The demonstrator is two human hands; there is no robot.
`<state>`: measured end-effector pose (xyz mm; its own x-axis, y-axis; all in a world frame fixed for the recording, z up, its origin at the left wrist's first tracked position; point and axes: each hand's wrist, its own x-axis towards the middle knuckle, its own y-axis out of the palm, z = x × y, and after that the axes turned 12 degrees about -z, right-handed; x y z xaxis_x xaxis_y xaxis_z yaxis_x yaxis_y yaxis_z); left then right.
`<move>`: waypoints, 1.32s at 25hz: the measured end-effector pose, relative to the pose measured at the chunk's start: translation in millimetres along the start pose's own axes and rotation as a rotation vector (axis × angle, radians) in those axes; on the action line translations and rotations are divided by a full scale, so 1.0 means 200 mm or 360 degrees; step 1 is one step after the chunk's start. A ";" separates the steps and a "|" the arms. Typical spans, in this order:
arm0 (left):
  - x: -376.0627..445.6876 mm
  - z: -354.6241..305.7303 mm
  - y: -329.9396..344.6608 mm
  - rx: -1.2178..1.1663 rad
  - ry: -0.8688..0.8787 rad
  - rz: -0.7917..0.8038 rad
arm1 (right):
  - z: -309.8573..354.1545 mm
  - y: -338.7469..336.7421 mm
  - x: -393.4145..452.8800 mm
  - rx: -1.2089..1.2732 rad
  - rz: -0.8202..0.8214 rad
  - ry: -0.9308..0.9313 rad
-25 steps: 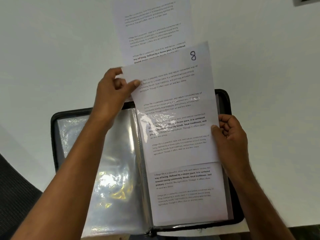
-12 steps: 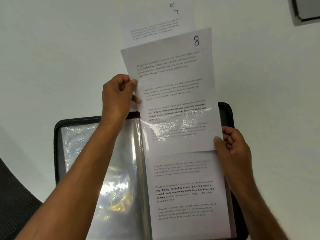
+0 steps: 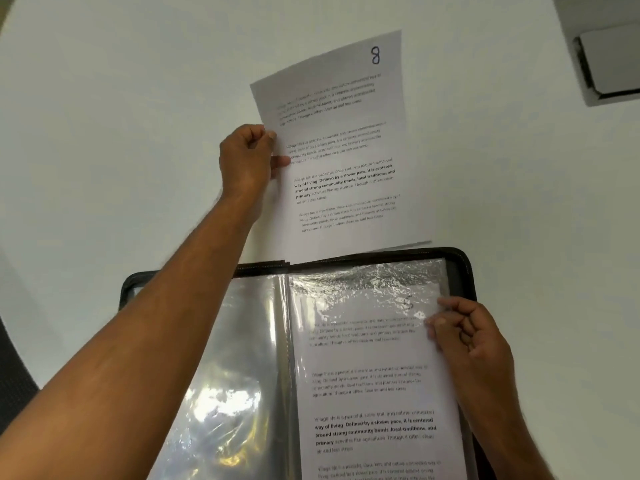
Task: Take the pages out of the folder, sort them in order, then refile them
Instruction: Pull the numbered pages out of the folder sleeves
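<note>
White table (image 3: pixel 138 98), page (image 3: pixel 343 150) marked "8"

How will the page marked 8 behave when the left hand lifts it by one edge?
The page marked 8 is one thin sheet, so probably light and floppy. The left hand pinches only one edge, so the far side may droop.

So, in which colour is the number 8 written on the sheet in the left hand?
Dark blue-black ink, on the white sheet; head view, the only one.

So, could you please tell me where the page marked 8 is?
Head view: the page marked 8 lies on the white table just beyond the open folder, left hand pinching its left edge.
</note>
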<state>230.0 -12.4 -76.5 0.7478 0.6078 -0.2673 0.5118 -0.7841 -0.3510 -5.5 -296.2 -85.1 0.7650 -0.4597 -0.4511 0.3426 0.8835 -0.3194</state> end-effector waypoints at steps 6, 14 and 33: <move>0.01 0.09 -0.02 -0.0052 0.0117 0.0073 | 0.01 0.01 0.01 -0.0058 -0.0027 0.0014; -0.39 0.24 -0.29 0.0378 0.0747 0.0191 | 0.09 0.02 -0.02 -0.0133 -0.0039 0.0052; -0.82 0.47 -0.90 0.0289 -0.0079 0.0553 | 0.42 0.52 -0.48 -0.0259 0.0910 -0.0025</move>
<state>-24.6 40.4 -53.6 0.8396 0.3191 -0.4396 0.1456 -0.9119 -0.3838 2.6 -153.8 -5.6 0.8120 0.0874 -0.5771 -0.2133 0.9648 -0.1540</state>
